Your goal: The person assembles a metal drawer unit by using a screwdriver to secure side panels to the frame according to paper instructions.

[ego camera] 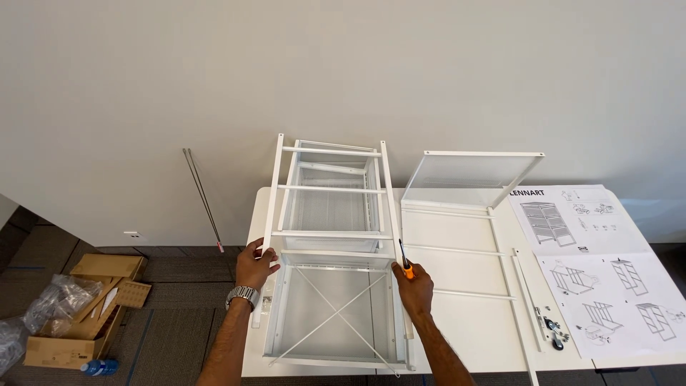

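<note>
Left hand (254, 266) fingers grip white frame (330, 236) | right hand (414, 288) pinches screwdriver (404, 259) (orange-handled)

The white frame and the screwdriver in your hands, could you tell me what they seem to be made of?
White frame: likely painted metal, with thin straight rails and an even matte white coat. Screwdriver: dark shaft, probably steel, and an orange handle that looks like plastic, mostly hidden by the right hand.

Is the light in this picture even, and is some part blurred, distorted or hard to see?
Head view: soft, even light, no strong shadows or glare; wide-lens bending shows near the edges; the white frame blends into the white table; both hands, left and right, look sharp.
</note>
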